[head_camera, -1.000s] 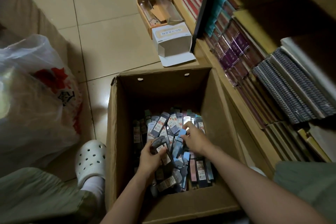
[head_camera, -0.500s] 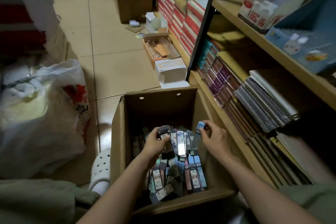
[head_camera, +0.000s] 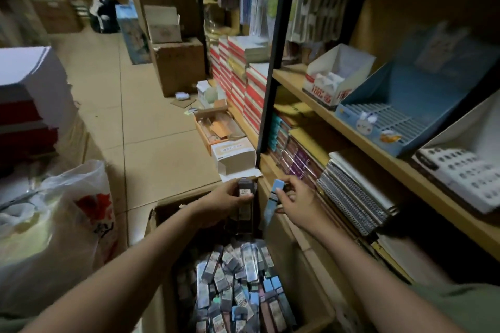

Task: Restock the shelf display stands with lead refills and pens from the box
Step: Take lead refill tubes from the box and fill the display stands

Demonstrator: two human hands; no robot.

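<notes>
A brown cardboard box on the floor holds several lead refill cases in blue, grey and pink. My left hand grips a small stack of dark lead refill cases above the box's far edge. My right hand pinches a light blue lead refill case just to the right of them. On the wooden shelf to the right stand a blue display stand with empty slots, a white stand and a white slotted stand.
A white plastic bag bulges at the left. Small open boxes lie on the tiled floor ahead, with larger cartons behind. Spiral notebooks and stacked books fill the lower shelves. A black upright post divides the shelving.
Both hands rose out of the box with refill cases and moved up and forward. The view tilted up, bringing the shelf display stands into sight.
</notes>
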